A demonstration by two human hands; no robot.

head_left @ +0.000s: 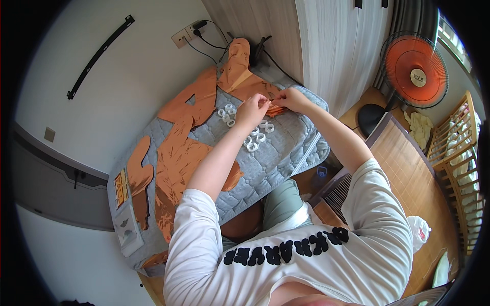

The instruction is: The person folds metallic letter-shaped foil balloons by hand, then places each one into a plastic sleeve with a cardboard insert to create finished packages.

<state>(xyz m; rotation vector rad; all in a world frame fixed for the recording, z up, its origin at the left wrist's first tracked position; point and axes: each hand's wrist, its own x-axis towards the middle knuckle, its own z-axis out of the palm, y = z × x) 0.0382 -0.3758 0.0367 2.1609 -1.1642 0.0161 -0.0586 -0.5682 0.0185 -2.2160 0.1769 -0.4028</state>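
Both my hands meet over the far part of the grey quilted mattress. The fingers of my left hand and my right hand are pinched close together. Between and just below them is a small folded orange foil piece, which both hands seem to grip; the fingertips hide its edge. White ring-shaped rolls stand in a cluster beside my left forearm. More white rolls sit left of my left wrist. Large flat orange foil shapes, like deflated foil balloons, spread over the mattress's left and far sides.
A white flat box and a small orange-patterned packet lie at the left edge. Cords run from a wall socket. A cabinet borders the far side. Right stand an orange-bladed fan and a wooden rack.
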